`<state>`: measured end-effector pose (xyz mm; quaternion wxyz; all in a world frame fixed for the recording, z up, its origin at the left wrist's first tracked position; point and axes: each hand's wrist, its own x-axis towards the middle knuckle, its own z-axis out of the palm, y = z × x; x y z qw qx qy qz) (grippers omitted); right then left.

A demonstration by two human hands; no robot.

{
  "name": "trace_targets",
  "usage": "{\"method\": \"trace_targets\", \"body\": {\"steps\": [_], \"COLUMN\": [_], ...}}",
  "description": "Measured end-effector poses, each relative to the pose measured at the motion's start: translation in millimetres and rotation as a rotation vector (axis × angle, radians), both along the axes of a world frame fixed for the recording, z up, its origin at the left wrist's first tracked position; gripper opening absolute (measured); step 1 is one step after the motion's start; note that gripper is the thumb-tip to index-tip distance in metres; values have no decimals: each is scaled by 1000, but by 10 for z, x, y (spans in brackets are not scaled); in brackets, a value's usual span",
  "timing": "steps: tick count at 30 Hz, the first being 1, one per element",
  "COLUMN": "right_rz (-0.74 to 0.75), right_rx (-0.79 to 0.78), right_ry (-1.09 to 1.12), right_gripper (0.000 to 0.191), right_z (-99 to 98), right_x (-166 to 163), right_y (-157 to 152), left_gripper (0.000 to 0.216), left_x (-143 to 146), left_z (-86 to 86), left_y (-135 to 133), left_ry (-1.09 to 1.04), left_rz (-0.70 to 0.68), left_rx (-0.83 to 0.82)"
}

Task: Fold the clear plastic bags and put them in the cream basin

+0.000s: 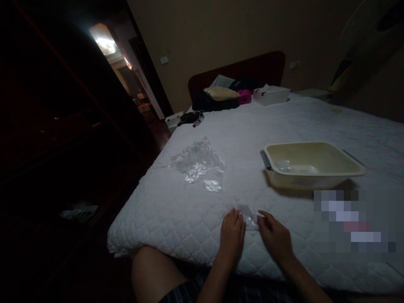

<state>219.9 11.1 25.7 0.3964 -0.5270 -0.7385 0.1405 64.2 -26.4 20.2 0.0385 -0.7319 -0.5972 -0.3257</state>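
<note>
A small clear plastic bag [248, 215] lies on the white quilted bed cover near the front edge, between my two hands. My left hand [232, 230] rests on its left side, fingers stretched out flat. At its right side is my right hand [275, 233], with thumb and forefinger apart and the other fingers curled by the bag's edge. Farther off lies a flat, folded clear plastic bag [213, 185]. Just behind it spreads a loose heap of crumpled clear plastic bags [200, 160].
To the right stands a cream plastic basin [315, 182] with grey handles and some clear plastic inside. A pillow [221, 93], a pink roll [244, 97] and a white box [271, 95] sit by the headboard [274, 67]. A blurred-out patch covers the right front.
</note>
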Motion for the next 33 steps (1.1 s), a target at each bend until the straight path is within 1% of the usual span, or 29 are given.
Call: {"method": "trace_targets", "body": {"steps": [2,3,4,6,8,11,15,18,20,22,23,24,26,27,28,30,32,33], "right_rz": [47,101,170,296,348,335,264,203,205,239,259,275,276,256,224,143,70,44], "right_rx": [246,346,417,476,457,400,389,381,397,412,414,412,400,385,356,230,44,-43], "right_ry": [8,-12,-45,-131,-209,-241,-101,6,42,72,86,97,116,129,148,214,311,362], "right_gripper": [25,28,33,40,42,35,25,24,24,25,26,26,24,22,21,21,24,26], "right_z": [-49,-67,-80,-93,-99,-122,-162,-152,-128,-106,-101,-101,-113,-123,-133,-140,-123,-104], "right_x": [28,34,35,20,-5,-27,7,43,57,62,63,63,63,62,61,58,52,47], "right_y": [-43,-59,-69,-72,-56,-14,20,16,6,-3,-6,-9,-14,-17,-20,-26,-24,-19], "left_gripper": [27,27,28,28,30,34,36,40,48,56,56,51,35,27,19,8,14,18], "left_x": [-4,-6,-10,-20,-34,-59,-90,-98,-94,-86,-80,-73,-58,-52,-47,-52,-80,-102], "left_z": [-3,-6,-11,-25,-37,-41,-18,3,10,10,8,6,7,13,24,61,110,135], "left_y": [-3,-4,-6,-10,-18,-33,-56,-66,-68,-68,-68,-66,-57,-50,-40,-14,12,24], "left_ry": [-18,-30,-45,-85,-140,-248,-395,-433,-428,-415,-416,-431,-508,-570,-643,-824,-985,-1038], "left_rz": [-8,-10,-12,-17,-26,-30,-39,-85,-98,-122,-142,-161,-170,-149,-113,-17,48,57], "left_rx": [-6,-10,-17,-33,-59,-107,-131,-63,-10,-4,-17,-35,-76,-96,-118,-203,-289,-318]}}
